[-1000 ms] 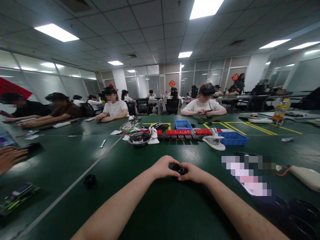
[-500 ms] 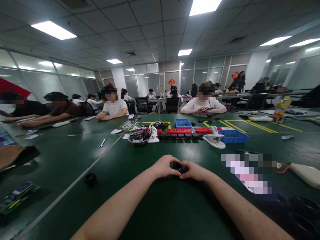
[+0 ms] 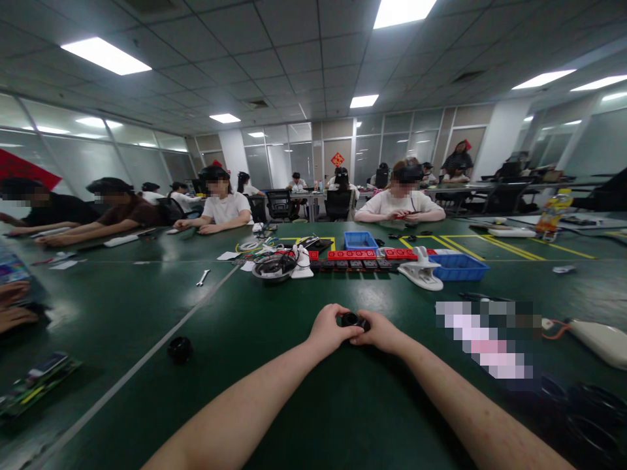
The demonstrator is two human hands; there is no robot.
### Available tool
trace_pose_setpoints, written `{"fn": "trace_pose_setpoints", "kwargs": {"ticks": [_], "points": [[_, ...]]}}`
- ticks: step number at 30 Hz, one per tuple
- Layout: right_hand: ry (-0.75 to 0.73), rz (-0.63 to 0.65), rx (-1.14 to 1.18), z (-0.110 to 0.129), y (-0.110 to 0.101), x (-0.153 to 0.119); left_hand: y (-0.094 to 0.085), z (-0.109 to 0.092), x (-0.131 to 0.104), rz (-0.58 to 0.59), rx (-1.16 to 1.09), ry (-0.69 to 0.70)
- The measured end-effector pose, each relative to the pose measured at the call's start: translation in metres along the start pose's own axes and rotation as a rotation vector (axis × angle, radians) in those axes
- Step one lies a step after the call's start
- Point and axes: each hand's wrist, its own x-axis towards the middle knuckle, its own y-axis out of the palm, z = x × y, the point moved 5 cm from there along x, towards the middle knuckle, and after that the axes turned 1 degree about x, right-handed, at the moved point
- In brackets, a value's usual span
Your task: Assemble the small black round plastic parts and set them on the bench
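A small round black part (image 3: 351,319) with a ring-shaped top is held between both hands, low over the green table (image 3: 274,398). My left hand (image 3: 332,329) grips its left side with curved fingers and thumb. On the right side, my right hand (image 3: 381,331) closes on the same part. Fingers cover much of it, so its lower shape is hidden. Another black round part (image 3: 179,350) rests on the table to the left of my left forearm.
Beyond my hands are red power strips (image 3: 351,255), a white clamp (image 3: 421,269), blue trays (image 3: 459,266) and a metal bowl (image 3: 272,267) of cables. A wrench (image 3: 202,278) and a circuit board (image 3: 42,385) lie left. Seated people surround the table.
Both hands and the held black part have shifted slightly, and the part looks a little more tilted. At the left edge, another person's hands have come into view.
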Motion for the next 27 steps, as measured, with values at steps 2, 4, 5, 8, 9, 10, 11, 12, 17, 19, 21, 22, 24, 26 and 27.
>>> {"fn": "trace_pose_setpoints", "kwargs": {"ticks": [2, 4, 5, 8, 9, 10, 11, 12, 17, 19, 21, 22, 24, 26, 27], "points": [[0.047, -0.095, -0.098, 0.002, 0.003, -0.001, 0.003, 0.002, -0.001, -0.067, -0.002, -0.012], [0.110, -0.227, -0.210, 0.006, 0.005, -0.004, 0.004, 0.004, -0.001, -0.124, 0.004, -0.023], [0.138, -0.291, -0.260, 0.008, 0.006, -0.006, 0.005, 0.005, 0.000, -0.148, 0.011, -0.028], [0.176, -0.376, -0.344, 0.014, 0.009, -0.009, 0.005, 0.008, 0.002, -0.180, 0.030, -0.027], [0.175, -0.359, -0.345, 0.014, 0.010, -0.008, 0.004, 0.009, 0.003, -0.176, 0.026, -0.024], [0.167, -0.332, -0.334, 0.013, 0.009, -0.008, 0.004, 0.010, 0.004, -0.159, 0.014, -0.022], [0.145, -0.301, -0.307, 0.012, 0.007, -0.007, 0.003, 0.011, 0.005, -0.131, -0.005, -0.021], [0.109, -0.264, -0.266, 0.012, 0.005, -0.006, 0.002, 0.011, 0.006, -0.090, -0.029, -0.021], [-0.111, 0.020, 0.028, 0.015, -0.002, -0.005, -0.003, 0.009, 0.008, 0.107, -0.090, 0.029], [-0.112, 0.091, 0.087, 0.015, -0.003, -0.005, -0.005, 0.007, 0.008, 0.133, -0.073, 0.063], [-0.088, 0.109, 0.111, 0.015, -0.004, -0.005, -0.005, 0.006, 0.008, 0.162, -0.068, 0.113], [-0.077, 0.111, 0.112, 0.015, -0.004, -0.005, -0.004, 0.005, 0.009, 0.179, -0.072, 0.143], [-0.073, 0.122, 0.106, 0.014, -0.004, -0.003, -0.004, 0.004, 0.009, 0.201, -0.086, 0.190], [-0.088, 0.133, 0.108, 0.013, -0.004, -0.002, -0.004, 0.004, 0.010, 0.202, -0.105, 0.205], [-0.095, 0.141, 0.113, 0.012, -0.004, -0.001, -0.004, 0.004, 0.010, 0.202, -0.116, 0.206]]}}
